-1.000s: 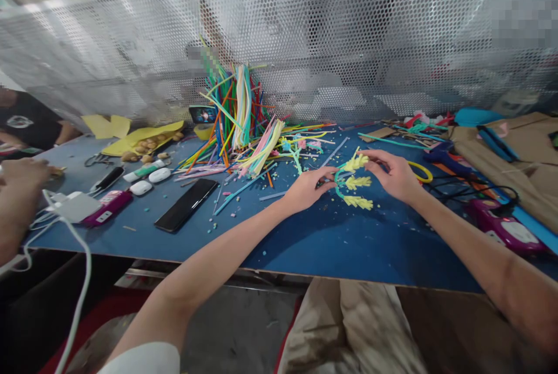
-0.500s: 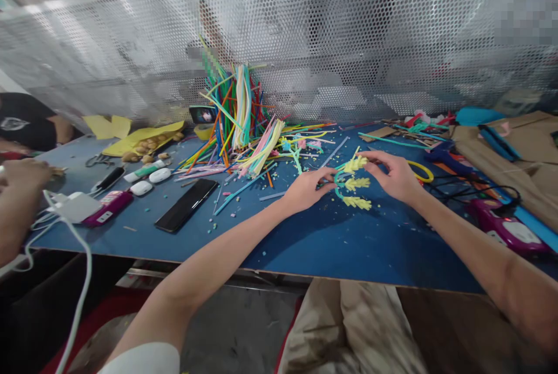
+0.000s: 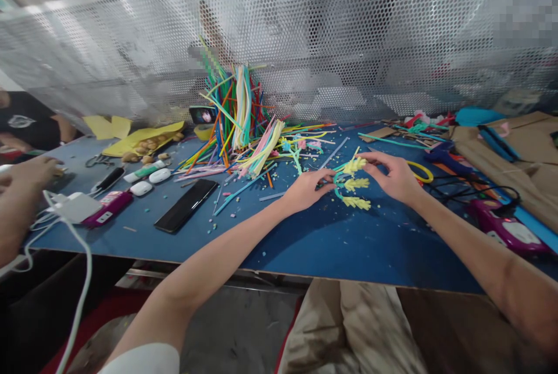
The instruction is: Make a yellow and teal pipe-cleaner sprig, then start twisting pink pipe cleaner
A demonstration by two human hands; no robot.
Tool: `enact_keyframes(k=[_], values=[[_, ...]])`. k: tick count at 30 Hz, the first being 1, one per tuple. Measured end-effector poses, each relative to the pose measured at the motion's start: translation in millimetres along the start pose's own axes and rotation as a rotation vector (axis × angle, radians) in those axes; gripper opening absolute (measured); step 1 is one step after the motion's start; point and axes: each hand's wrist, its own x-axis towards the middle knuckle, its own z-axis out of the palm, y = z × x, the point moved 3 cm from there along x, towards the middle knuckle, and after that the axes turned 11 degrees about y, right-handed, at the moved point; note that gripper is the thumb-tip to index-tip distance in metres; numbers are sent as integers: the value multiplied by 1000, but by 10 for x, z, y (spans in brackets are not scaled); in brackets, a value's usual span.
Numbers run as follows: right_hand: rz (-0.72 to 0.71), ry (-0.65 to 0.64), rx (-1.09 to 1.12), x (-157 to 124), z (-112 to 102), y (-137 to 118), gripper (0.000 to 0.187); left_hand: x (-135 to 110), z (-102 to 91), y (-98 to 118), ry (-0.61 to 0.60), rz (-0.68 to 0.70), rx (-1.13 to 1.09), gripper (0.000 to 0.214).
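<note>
Above the blue table (image 3: 300,252), my left hand (image 3: 307,189) pinches the green stem of a pipe-cleaner flower sprig (image 3: 357,184). Its three yellow, fluffy heads fan out to the right, one above another. My right hand (image 3: 390,175) closes thumb and fingers at the topmost yellow head, from the right side. Just behind my left hand lies another pipe-cleaner flower piece (image 3: 296,156), with a pale green stem and blue, pink and yellow tufts. Small fuzzy clippings are scattered around it.
A bundle of coloured pipe cleaners (image 3: 242,110) stands at the back, against a perforated metal screen (image 3: 349,43). To the left lie a black phone (image 3: 186,205) and a purple power strip (image 3: 107,208). Another purple power strip (image 3: 505,226) is right. A co-worker's hand (image 3: 32,179) is far left.
My hands and the yellow flower sprig have stayed almost in place, the heads tilting very slightly. The co-worker's hand at far left has shifted a little to the right.
</note>
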Motion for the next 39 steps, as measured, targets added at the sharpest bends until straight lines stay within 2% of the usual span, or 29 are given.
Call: enact_keyframes(k=[6, 11, 14, 17, 19, 22, 25, 29, 33, 39], values=[[0, 21, 4, 1, 7, -18, 29, -1, 10, -6, -8, -24, -26, 33], [16, 72, -13, 4, 3, 10, 28, -14, 10, 51, -29, -85, -113, 43], [33, 71, -15, 3, 0, 18, 28, -35, -29, 61, 36, -155, -143, 48], [37, 62, -11, -3, 1, 8, 27, -52, -82, 0, 150, -277, -191, 70], [28, 58, -10, -7, 4, -5, 27, -55, -109, -58, 218, -351, -189, 76], [18, 47, -7, -10, 11, -18, 27, -49, -125, -116, 275, -400, -161, 73], [15, 40, 1, -10, 13, -20, 26, -48, -125, -125, 279, -390, -81, 64], [11, 37, 11, -6, 5, -25, 27, -59, -132, -86, 243, -345, 38, 53], [16, 26, 19, -7, 5, -34, 27, -60, -145, -25, 208, -300, 61, 46], [14, 50, 7, -3, -11, -26, 26, -22, -119, 49, 196, -167, 133, 26]])
